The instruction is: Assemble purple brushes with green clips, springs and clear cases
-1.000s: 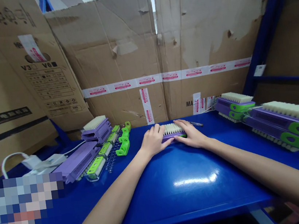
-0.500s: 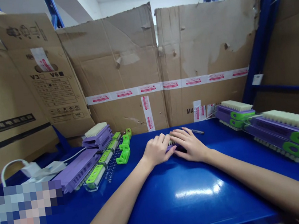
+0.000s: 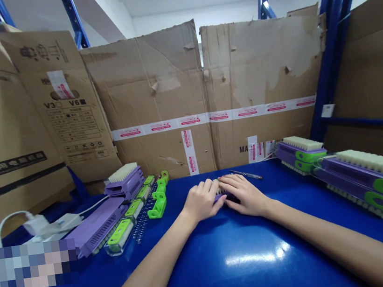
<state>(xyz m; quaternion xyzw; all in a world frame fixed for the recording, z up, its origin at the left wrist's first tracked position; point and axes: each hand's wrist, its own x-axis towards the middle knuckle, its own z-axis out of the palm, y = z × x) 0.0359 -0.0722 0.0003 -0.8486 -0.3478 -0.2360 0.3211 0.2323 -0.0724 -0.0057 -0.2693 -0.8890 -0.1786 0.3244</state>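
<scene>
Both hands rest palm-down on a purple brush (image 3: 220, 195) with pale bristles in the middle of the blue table (image 3: 248, 249). My left hand (image 3: 202, 200) covers its left half and my right hand (image 3: 242, 194) covers its right half, so only a sliver of bristles and purple body shows between the fingers. The fingers of the two hands almost meet over the brush.
Purple brush bodies (image 3: 98, 221), green handles (image 3: 159, 204) and clear-cased green parts (image 3: 120, 230) lie at the left. Finished purple-and-green brushes (image 3: 368, 172) are stacked at the right. A thin metal tool (image 3: 247, 175) lies behind the hands. Cardboard sheets (image 3: 206, 94) wall the back.
The hands slid from the brush's two ends onto its top, covering the bristles. The camera view tilted upward a little.
</scene>
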